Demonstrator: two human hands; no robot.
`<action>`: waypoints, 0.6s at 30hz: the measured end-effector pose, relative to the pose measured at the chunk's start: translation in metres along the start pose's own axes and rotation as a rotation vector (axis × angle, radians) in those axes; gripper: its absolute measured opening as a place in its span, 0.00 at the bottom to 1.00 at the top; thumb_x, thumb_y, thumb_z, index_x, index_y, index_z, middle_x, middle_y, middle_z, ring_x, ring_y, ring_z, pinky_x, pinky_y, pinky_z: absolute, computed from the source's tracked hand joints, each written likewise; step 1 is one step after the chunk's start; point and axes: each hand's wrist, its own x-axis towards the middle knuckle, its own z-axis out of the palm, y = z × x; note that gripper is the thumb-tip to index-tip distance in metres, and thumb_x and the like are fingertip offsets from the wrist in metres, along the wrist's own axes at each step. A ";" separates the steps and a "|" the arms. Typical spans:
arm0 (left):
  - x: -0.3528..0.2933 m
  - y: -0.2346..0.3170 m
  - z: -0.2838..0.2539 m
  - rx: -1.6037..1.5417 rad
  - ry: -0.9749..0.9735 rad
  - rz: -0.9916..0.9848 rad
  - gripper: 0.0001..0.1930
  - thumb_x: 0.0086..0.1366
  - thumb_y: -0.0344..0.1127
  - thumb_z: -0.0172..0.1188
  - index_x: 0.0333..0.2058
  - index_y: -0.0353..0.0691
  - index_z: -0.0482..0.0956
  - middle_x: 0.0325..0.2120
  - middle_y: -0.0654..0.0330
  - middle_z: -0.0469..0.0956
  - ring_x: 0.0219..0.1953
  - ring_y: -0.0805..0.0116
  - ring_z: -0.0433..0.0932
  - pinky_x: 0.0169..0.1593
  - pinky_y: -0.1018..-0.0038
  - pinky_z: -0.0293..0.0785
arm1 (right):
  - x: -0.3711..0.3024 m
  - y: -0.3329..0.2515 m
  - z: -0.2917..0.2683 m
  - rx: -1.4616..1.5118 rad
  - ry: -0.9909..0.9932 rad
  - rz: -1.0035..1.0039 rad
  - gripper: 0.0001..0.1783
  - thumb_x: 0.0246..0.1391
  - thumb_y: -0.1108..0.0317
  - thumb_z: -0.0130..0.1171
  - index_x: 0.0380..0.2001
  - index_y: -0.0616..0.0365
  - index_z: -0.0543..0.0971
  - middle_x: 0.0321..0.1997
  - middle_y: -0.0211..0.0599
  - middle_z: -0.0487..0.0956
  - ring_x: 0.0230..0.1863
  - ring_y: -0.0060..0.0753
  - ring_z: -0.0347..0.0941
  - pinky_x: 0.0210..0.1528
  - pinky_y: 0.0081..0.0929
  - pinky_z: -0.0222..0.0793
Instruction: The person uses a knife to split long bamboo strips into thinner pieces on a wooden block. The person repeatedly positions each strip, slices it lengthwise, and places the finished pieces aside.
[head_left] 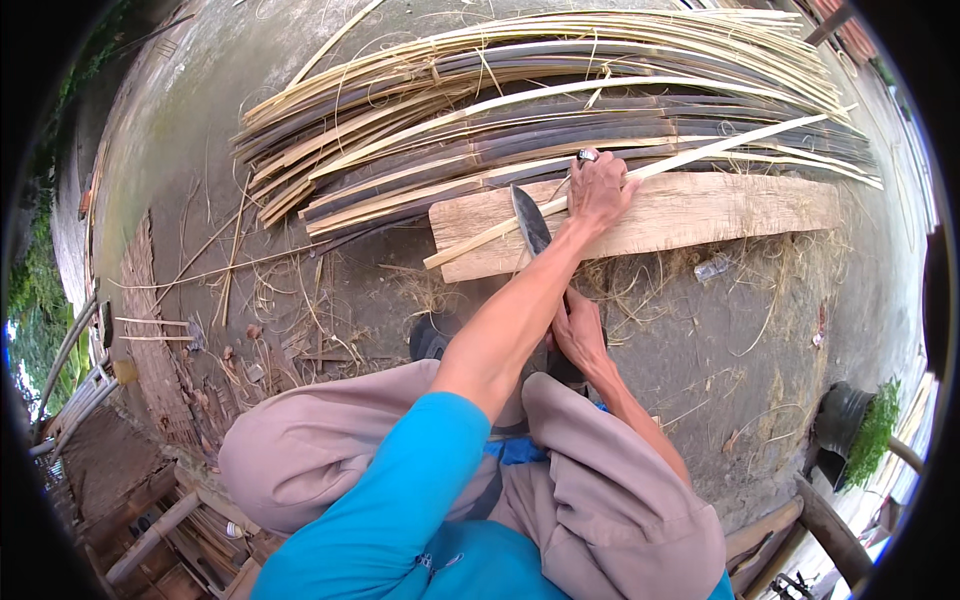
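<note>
My left hand (600,188) is closed around a pale bamboo strip (725,152) and wears a ring. The strip lies slantwise across a thick wooden plank (745,205), its near-left end sticking out past the plank's left end. My right hand (581,328), low between my knees, grips a large knife whose dark blade (531,220) points up and away from me. Crossing over the knife, my left forearm hides its middle, and most of the handle is covered by my fingers. The blade lies against the strip, left of my left hand; whether it cuts in, I cannot tell.
Beyond the plank lies a broad pile of split bamboo strips (480,130), pale and dark. Thin shavings (640,295) litter the concrete ground. A rough weathered board (160,330) lies at the left. A dark plant pot (838,425) with greenery stands at the right.
</note>
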 end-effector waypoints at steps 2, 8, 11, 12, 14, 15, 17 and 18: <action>0.006 0.002 -0.001 -0.055 -0.040 -0.044 0.17 0.61 0.49 0.72 0.29 0.40 0.82 0.30 0.56 0.79 0.41 0.52 0.76 0.54 0.49 0.65 | 0.008 0.024 0.017 0.231 0.127 0.054 0.19 0.68 0.61 0.55 0.42 0.71 0.80 0.28 0.46 0.84 0.26 0.34 0.81 0.30 0.34 0.76; 0.003 -0.006 -0.007 -0.046 0.000 -0.029 0.16 0.60 0.47 0.72 0.28 0.40 0.83 0.30 0.55 0.79 0.43 0.51 0.75 0.50 0.54 0.69 | -0.003 0.007 0.014 0.260 0.058 0.097 0.19 0.70 0.63 0.49 0.41 0.74 0.78 0.22 0.43 0.79 0.20 0.32 0.76 0.24 0.35 0.72; 0.006 -0.004 -0.011 -0.074 -0.045 -0.067 0.16 0.60 0.47 0.72 0.28 0.39 0.83 0.30 0.55 0.79 0.43 0.51 0.75 0.49 0.54 0.70 | -0.005 0.012 0.038 0.078 0.040 -0.224 0.22 0.72 0.60 0.49 0.37 0.72 0.78 0.22 0.41 0.79 0.19 0.30 0.76 0.23 0.32 0.74; 0.007 -0.003 -0.013 -0.090 -0.080 -0.091 0.16 0.60 0.47 0.72 0.28 0.39 0.83 0.30 0.55 0.79 0.43 0.51 0.75 0.49 0.54 0.70 | -0.008 0.014 0.040 0.042 0.021 -0.240 0.22 0.73 0.59 0.49 0.37 0.72 0.78 0.22 0.41 0.79 0.19 0.30 0.76 0.22 0.32 0.74; 0.004 -0.005 -0.015 -0.062 -0.041 -0.066 0.17 0.60 0.47 0.72 0.29 0.38 0.83 0.31 0.55 0.80 0.44 0.51 0.75 0.50 0.54 0.70 | 0.001 0.013 0.019 0.102 -0.049 0.004 0.19 0.71 0.62 0.51 0.42 0.74 0.78 0.24 0.43 0.80 0.21 0.31 0.77 0.24 0.32 0.75; 0.004 -0.009 -0.016 -0.053 0.003 -0.055 0.17 0.60 0.48 0.72 0.29 0.38 0.83 0.31 0.55 0.80 0.44 0.51 0.75 0.50 0.53 0.70 | 0.002 0.020 0.031 0.282 0.063 0.021 0.18 0.69 0.65 0.51 0.42 0.75 0.77 0.24 0.44 0.81 0.22 0.35 0.79 0.25 0.36 0.76; 0.004 0.008 -0.013 -0.088 -0.027 -0.088 0.17 0.61 0.48 0.72 0.30 0.38 0.84 0.33 0.55 0.80 0.45 0.51 0.75 0.51 0.52 0.70 | -0.007 0.038 0.050 -0.001 0.046 -0.345 0.19 0.70 0.63 0.50 0.40 0.74 0.77 0.24 0.45 0.81 0.23 0.34 0.80 0.25 0.35 0.76; 0.004 0.004 -0.014 -0.086 -0.066 -0.100 0.17 0.61 0.48 0.72 0.30 0.38 0.84 0.33 0.55 0.80 0.45 0.51 0.75 0.51 0.52 0.70 | -0.004 0.035 0.049 -0.035 0.023 -0.363 0.18 0.69 0.64 0.51 0.41 0.75 0.78 0.26 0.47 0.82 0.25 0.35 0.81 0.28 0.35 0.76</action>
